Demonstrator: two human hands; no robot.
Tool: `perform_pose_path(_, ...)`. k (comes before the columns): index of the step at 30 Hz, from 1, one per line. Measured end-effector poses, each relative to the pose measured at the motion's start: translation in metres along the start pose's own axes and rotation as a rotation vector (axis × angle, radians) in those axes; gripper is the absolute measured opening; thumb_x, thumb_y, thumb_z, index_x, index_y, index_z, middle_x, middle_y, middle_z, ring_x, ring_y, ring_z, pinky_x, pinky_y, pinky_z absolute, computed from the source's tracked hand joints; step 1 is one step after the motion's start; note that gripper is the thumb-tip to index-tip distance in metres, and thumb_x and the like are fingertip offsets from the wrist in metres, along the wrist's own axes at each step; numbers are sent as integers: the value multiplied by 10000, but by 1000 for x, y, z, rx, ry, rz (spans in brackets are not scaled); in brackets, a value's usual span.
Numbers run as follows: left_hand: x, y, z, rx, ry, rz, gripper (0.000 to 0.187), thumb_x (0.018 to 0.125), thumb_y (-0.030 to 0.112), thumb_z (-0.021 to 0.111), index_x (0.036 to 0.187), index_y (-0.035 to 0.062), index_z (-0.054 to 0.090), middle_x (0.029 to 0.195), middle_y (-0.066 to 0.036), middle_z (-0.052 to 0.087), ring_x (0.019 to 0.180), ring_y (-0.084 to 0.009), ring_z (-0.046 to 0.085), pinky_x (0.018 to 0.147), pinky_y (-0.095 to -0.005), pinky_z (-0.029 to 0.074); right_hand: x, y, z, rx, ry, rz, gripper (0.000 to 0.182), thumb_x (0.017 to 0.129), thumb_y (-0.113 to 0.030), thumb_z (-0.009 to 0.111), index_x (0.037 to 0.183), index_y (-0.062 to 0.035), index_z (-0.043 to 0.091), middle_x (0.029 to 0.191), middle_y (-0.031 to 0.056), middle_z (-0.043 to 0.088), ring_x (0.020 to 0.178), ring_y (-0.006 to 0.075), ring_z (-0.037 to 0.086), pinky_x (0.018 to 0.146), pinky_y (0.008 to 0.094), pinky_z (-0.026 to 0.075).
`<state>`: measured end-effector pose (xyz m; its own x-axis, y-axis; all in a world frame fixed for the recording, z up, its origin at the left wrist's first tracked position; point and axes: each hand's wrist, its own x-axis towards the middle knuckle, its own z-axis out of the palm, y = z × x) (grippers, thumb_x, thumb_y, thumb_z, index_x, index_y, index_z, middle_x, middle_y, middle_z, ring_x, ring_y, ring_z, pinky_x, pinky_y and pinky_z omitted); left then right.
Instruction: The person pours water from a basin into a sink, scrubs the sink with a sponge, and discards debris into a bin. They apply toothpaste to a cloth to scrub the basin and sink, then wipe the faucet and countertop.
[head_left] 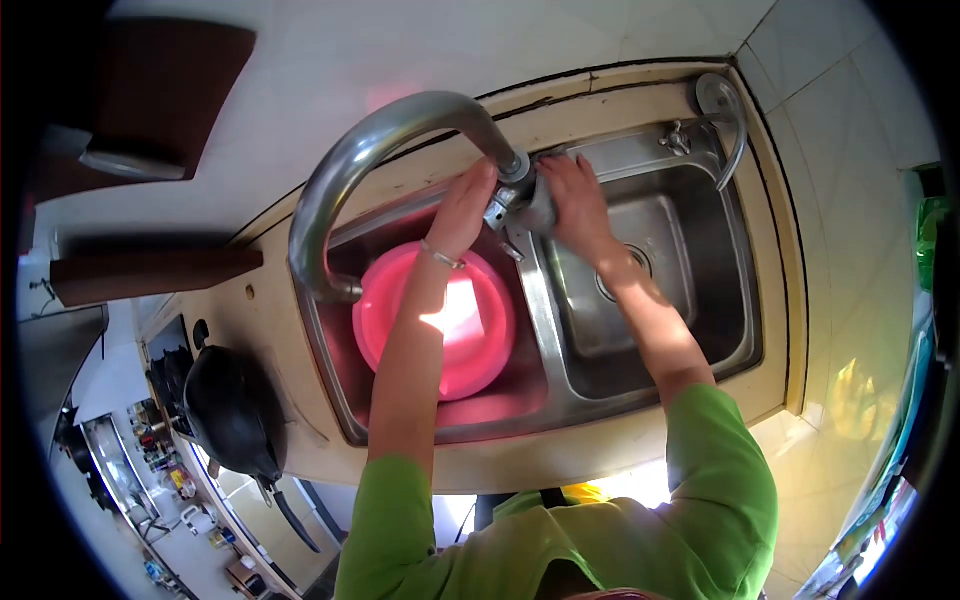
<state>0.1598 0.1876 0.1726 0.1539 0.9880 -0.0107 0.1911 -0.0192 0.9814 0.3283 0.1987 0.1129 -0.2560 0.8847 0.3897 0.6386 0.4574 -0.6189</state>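
A curved metal faucet point(385, 130) rises from the rim between the two basins of a steel sink point(548, 330). My left hand point(466, 208), with a bracelet at the wrist, lies along the left side of the faucet base, its fingers stretched out and close together. On the other side, my right hand point(580, 205) presses a grey cloth point(540, 208) against the base. The cloth is partly covered by that hand and the faucet. Below my left forearm, a pink basin point(490, 330) sits in the left sink bowl.
A small curved spout point(738, 140) stands at the back right corner of the counter. To the left are a black wok point(228, 410) and a brown board-like panel point(155, 275). White tiled wall point(600, 35) runs behind the sink.
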Motion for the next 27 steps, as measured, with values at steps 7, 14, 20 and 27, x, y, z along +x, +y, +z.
perform_pose_path(7, -1, 1, -3, 93, 1, -5, 390, 881, 258, 369, 1130, -40, 416, 1038, -75, 500, 966, -130, 433, 861, -232, 306, -1, 15, -8, -341, -183, -279, 536, 635, -67, 474, 1155, 21, 373, 1177, 137, 396, 1128, 251, 339, 961, 413, 224)
perform_pose_path(14, -5, -1, -3, 1, 82, -54, 416, 884, 293, 347, 1147, -23, 417, 1085, -94, 490, 1018, -146, 419, 871, -247, 304, -1, 52, -43, -579, 18, -42, 498, 649, -59, 446, 1125, 70, 380, 1122, 186, 418, 1085, 302, 368, 941, 416, 254)
perform_pose_path(20, -19, -32, -6, -406, 122, -156, 496, 876, 400, 295, 1156, 12, 424, 1145, -67, 439, 1046, -140, 398, 902, -269, 276, -6, 2, 3, -330, -10, -70, 528, 644, -47, 433, 1156, 55, 353, 1184, 177, 377, 1142, 293, 309, 966, 404, 215)
perform_pose_path(27, -20, -39, 1, -595, 95, -131, 521, 872, 429, 275, 1179, 25, 397, 1174, -67, 411, 1089, -145, 366, 913, -289, 275, -23, -27, 29, -396, -78, 25, 541, 694, -90, 388, 1204, 62, 292, 1261, 181, 304, 1202, 288, 233, 994, 403, 149)
